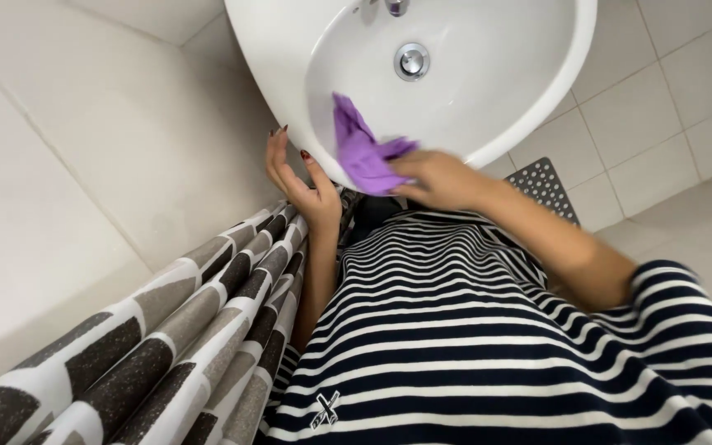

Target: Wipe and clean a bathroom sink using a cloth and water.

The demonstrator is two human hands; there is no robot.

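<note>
Striped navy-and-white shirt [488, 346] fills the lower right of the frame, closest to the lens, with a small white emblem low on its front; no words noted. Grey-and-white patterned curtain [166, 346] runs along the lower left. Right hand [438, 180], mid-frame, presses a purple cloth [362, 152] against the near inner wall of the white sink [290, 66]; fingers are bunched around the cloth's edge, slightly motion-blurred, so exact finger placement is hard to tell. Left hand [298, 177] sits just left of it at the basin's outer rim, fingers slightly spread and curled, dark nails, gripping nothing, touching or nearly touching the rim. Cloth looks soft, thin, light and floppy, probably damp; judged best taken by a gathered bunch at its middle, since loose corners would flap. Basin surface looks glossy and likely slippery. Metal drain [412, 61] lies in the upper centre, apart from the cloth. Dotted grey mat [547, 185] shows on the tiled floor [669, 107], right of centre. No packages, labels or signs visible.
</note>
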